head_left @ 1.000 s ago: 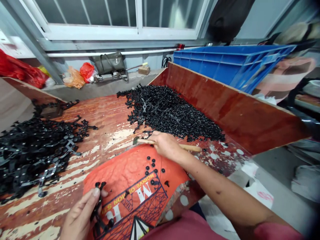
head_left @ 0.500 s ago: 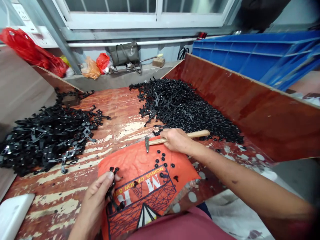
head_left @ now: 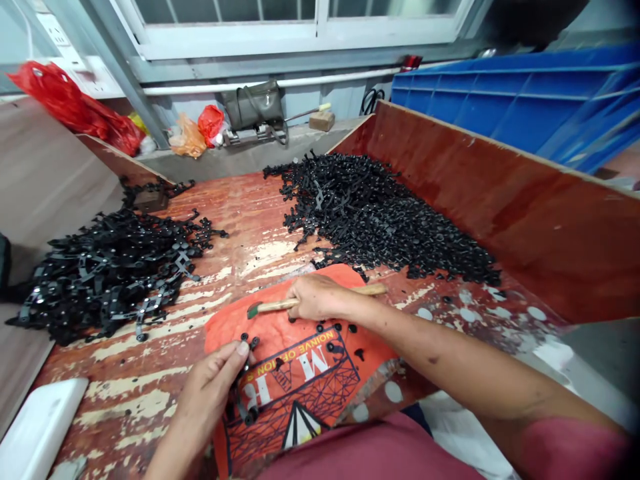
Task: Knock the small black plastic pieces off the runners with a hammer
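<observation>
Black jointed linkage is pinched between the left hand's thumb and fingers, above an orange printed sack at the near edge of the bench. The right hand grips the wooden-handled hammer over the sack. Linkages heap toward the bench's left edge; another black heap lies by the right-edge board.

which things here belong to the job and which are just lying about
Likely the job's:
hammer, in the right hand
black part, in the left hand
orange sheet beneath
left black pile, right black pile

Seemingly lying about:
handbag
large red bag
small orange bag
</observation>
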The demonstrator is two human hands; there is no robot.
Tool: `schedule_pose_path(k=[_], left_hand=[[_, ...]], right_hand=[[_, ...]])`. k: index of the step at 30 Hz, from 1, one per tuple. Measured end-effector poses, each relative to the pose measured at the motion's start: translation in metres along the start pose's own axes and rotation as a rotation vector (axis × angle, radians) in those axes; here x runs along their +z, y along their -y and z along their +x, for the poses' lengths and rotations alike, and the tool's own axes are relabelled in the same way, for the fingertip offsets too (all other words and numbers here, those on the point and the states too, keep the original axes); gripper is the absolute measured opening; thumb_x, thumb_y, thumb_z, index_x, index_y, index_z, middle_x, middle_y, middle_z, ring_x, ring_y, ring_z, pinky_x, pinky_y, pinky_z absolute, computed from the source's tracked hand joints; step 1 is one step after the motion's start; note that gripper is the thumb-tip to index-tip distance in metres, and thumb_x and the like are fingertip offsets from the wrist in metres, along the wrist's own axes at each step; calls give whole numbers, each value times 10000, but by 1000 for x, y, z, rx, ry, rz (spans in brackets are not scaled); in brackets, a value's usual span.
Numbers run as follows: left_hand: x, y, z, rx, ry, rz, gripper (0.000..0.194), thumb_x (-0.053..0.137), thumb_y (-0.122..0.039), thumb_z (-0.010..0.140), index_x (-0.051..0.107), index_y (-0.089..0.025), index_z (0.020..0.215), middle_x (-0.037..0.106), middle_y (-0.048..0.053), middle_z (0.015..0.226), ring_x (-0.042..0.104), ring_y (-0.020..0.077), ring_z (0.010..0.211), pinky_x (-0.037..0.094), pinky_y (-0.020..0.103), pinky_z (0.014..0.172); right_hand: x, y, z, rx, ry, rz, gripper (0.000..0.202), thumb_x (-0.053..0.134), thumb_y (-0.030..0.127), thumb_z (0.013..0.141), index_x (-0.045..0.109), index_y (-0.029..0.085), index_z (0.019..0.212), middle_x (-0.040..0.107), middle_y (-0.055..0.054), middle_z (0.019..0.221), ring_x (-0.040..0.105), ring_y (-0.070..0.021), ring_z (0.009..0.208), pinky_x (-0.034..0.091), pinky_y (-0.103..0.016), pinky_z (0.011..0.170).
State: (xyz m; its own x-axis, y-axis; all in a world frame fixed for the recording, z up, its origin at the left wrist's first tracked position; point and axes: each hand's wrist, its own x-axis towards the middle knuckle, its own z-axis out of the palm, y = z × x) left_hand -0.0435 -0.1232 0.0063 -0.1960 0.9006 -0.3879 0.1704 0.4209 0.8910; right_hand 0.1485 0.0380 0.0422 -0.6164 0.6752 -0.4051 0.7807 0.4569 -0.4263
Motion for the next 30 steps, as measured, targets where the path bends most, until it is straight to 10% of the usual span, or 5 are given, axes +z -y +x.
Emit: schedule_pose_path(k=[11, 30], left_hand=[[20, -18, 47, 110, 229, 268, 512, 487, -632, 881, 495, -185, 632, 371, -43, 591, 347, 117, 553, 279, 235, 546], [38, -32, 58, 129, 140, 465, 439, 571, -578, 802, 576, -212, 558, 402, -51, 449, 370, 127, 460, 237, 254, 496]], right_hand=[[-2, -49, -54, 26, -295, 102, 148, 573, 290, 897, 708, 240, 927, 690, 13, 778, 567, -144, 662, 312, -248, 575], [24, -59, -101, -133, -331, 302, 376, 440, 276, 1015, 601, 320, 1352, 746, -8, 1086, 675, -170, 887, 477, -266, 768]])
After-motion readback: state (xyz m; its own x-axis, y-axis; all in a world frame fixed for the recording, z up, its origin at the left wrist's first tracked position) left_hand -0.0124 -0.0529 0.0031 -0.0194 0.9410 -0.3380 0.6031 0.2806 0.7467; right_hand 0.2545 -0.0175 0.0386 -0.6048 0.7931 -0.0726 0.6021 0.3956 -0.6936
